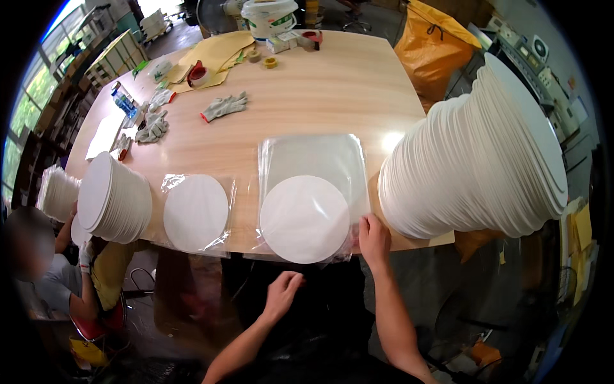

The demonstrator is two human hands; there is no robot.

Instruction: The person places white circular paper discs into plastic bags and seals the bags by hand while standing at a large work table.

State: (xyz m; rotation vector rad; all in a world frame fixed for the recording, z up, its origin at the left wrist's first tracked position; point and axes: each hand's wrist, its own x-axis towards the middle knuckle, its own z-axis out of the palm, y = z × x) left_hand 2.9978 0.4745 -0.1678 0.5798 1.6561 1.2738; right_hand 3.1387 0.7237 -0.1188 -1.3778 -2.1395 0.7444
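A white round disc (pixel 305 221) lies on, or partly inside, the clear plastic bags (pixel 313 153) stacked at the table's near edge; which of the two I cannot tell. At the right edge of these bags my right hand (pixel 375 242) is closed, its fingers pinching the clear film beside the disc. My left hand (pixel 283 294) hangs just below the disc's near rim, in front of the table edge. Its fingers are curled together, and whatever may be in them is hidden. Left of the bags, another white disc (pixel 196 213) lies in a clear bag.
A tall leaning stack of white discs (pixel 470 157) stands at right, a smaller stack (pixel 121 198) at left. Work gloves (pixel 224 107), yellow paper (pixel 214 54), tape rolls (pixel 270 63) and a white bucket (pixel 268 19) sit farther back. A co-worker (pixel 61 281) sits at left.
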